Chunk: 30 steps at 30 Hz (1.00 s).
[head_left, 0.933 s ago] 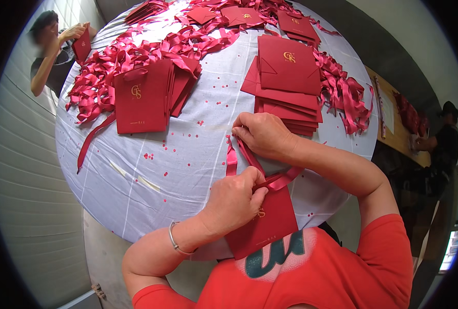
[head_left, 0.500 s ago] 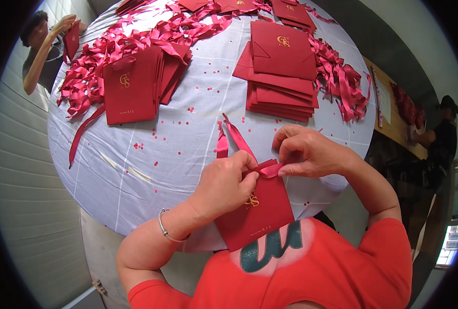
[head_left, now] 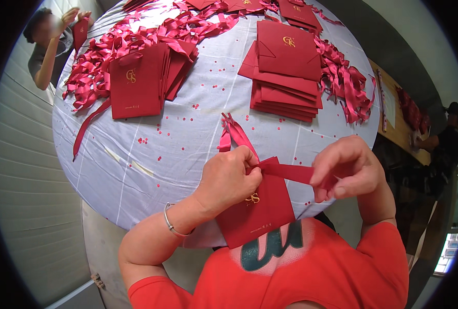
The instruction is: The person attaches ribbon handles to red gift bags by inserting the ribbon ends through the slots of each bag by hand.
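Observation:
A small red paper gift bag [head_left: 262,211] with gold print lies flat at the table's near edge, against my shirt. My left hand [head_left: 229,177] is closed in a pinch on its top edge, where a ribbon comes through. From there the red ribbon [head_left: 291,172] stretches out taut to the right. My right hand [head_left: 350,170] grips its far part, the fingers curled round it; the ribbon's end is hidden in the hand. Beyond my left hand, two more pink-red ribbon tails [head_left: 234,131] stick out past the bag's top.
On the round cloth-covered table [head_left: 188,154] stand a stack of flat red bags [head_left: 288,62] and a leaning row of ribboned bags [head_left: 136,85]. Ribbon heaps [head_left: 90,77] [head_left: 350,87] and tiny red paper dots lie around. A person [head_left: 46,46] at far left holds a bag.
My right hand has moved right and slightly down, drawing a longer stretch of ribbon out from the bag's top. My left hand keeps its pinch at the same spot.

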Tool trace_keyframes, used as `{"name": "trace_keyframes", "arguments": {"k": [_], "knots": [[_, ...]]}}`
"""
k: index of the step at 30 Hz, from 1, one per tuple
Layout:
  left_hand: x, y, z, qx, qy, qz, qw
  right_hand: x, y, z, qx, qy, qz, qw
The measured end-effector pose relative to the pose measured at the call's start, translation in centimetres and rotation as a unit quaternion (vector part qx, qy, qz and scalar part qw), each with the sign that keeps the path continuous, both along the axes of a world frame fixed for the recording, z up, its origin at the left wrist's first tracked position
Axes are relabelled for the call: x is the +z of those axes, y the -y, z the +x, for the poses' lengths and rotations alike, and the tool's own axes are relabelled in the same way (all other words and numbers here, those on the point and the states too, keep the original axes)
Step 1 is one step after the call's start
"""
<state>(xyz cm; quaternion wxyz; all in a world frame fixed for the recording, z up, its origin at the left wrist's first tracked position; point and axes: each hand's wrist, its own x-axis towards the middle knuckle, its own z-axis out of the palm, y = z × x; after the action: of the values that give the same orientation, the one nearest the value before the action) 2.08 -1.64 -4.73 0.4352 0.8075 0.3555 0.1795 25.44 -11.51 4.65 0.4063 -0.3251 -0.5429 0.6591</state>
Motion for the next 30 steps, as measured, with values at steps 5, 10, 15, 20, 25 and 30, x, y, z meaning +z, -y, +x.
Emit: {"name": "trace_keyframes", "arguments": {"k": [5,10,15,20,25,30], "knots": [[-0.1,-0.4,0.2,0.013,0.013,-0.002,1.0,-1.0,0.0,-0.6,-0.022,-0.159,0.041,0.986],[-0.3,-0.3,0.1,0.022,0.046,0.009,0.999,-1.7,-0.4,0.1,-0.094,-0.026,0.136,0.986],[-0.3,-0.5,-0.5,-0.049,0.094,0.067,0.992,-0.6,-1.7,-2.2,-0.206,0.324,0.351,0.854],[1.3,-1.1,-1.2,-0.085,0.038,0.081,0.992,-3.4,-2.9,-4.6,-0.155,0.383,0.352,0.84],[2.9,-2.3,-1.9,-0.063,0.011,-0.06,0.996,-5.9,-3.0,-4.7,-0.128,0.458,0.356,0.804],[3.5,-4.6,-3.7,-0.179,-0.016,-0.123,0.976,-6.1,-3.1,-4.4,-0.123,0.459,0.342,0.811]]}}
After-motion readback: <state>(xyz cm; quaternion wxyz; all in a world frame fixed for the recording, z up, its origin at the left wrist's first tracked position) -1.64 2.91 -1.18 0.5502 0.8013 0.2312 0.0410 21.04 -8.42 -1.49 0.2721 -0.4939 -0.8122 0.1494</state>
